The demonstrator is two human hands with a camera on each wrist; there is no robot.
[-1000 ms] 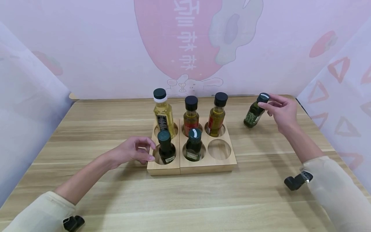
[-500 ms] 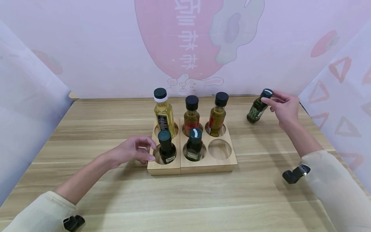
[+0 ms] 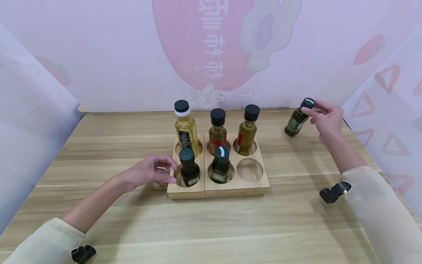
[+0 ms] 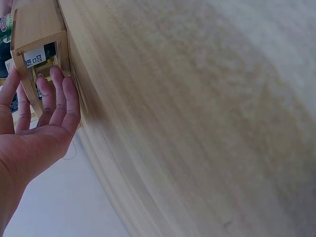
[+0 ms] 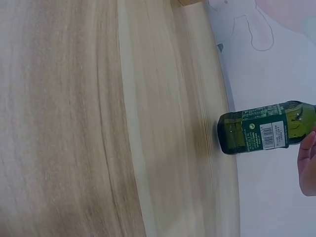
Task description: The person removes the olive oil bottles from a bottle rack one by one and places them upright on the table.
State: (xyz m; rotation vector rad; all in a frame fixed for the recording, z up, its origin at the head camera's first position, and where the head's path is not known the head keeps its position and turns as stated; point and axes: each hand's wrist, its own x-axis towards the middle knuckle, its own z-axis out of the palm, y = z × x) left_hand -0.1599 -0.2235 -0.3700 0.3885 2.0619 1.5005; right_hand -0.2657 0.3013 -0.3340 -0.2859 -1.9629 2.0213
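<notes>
My right hand (image 3: pixel 329 120) pinches a small green glass bottle (image 3: pixel 295 123) by its dark cap, at the far right of the table. The bottle leans, its base lower left; the right wrist view shows a barcode label on its green glass (image 5: pixel 254 129). At the left end of the wooden bottle rack (image 3: pixel 235 190) rests my left hand (image 3: pixel 153 171), fingers loosely bent, thumb at the top edge. In the left wrist view its fingers (image 4: pixel 58 96) reach the rack's open end. Nearest that hand, a dark bottle (image 3: pixel 189 168) with a green cap sits in the front-left hole.
Another green-capped bottle (image 3: pixel 220 167) fills the front-middle hole. Behind stand a tall yellow oil bottle (image 3: pixel 185 132) and two black-capped bottles, one in the middle (image 3: pixel 217 135) and one at right (image 3: pixel 246 137). The front-right hole (image 3: pixel 250 170) shows bare wood. A printed curtain hangs behind the table.
My right hand has moved the green bottle a little farther back and to the right. My left hand and the rack have stayed in place.
</notes>
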